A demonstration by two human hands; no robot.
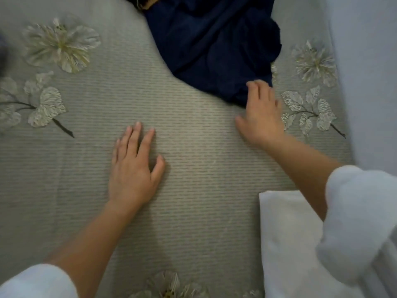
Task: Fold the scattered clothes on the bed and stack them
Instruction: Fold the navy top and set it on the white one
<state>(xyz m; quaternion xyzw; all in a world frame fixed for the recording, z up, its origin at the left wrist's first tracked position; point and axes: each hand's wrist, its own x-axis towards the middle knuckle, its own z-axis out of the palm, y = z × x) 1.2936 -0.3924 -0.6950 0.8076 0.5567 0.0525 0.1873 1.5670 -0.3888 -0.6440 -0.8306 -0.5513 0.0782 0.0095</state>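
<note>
Bed: we look down on a grey ribbed bedspread (pixel 193 168) printed with pale flowers and leaves, with one large flower print (pixel 62 44) at the far left.
Left sleeve (pixel 36 282): white, in the bottom left corner.
Left hand (pixel 133 168): we see it lying flat on the bare bedspread, fingers straight and a little spread, holding nothing, well apart from the clothes.
Navy garment (pixel 210 46): crumpled in a heap at the top centre of the bed, its lower corner pointing toward us.
Right hand (pixel 261 117): its fingertips lie on that lower corner and the thumb is spread away over the bedspread. The hand is blurred, so we cannot tell whether the fingers grip the cloth or only touch it.
White folded cloth (pixel 287 233): flat on the bed at the lower right, straight-edged, partly hidden by our right forearm.
Right sleeve (pixel 361 211): white, bunched at mid-forearm above the folded cloth.
</note>
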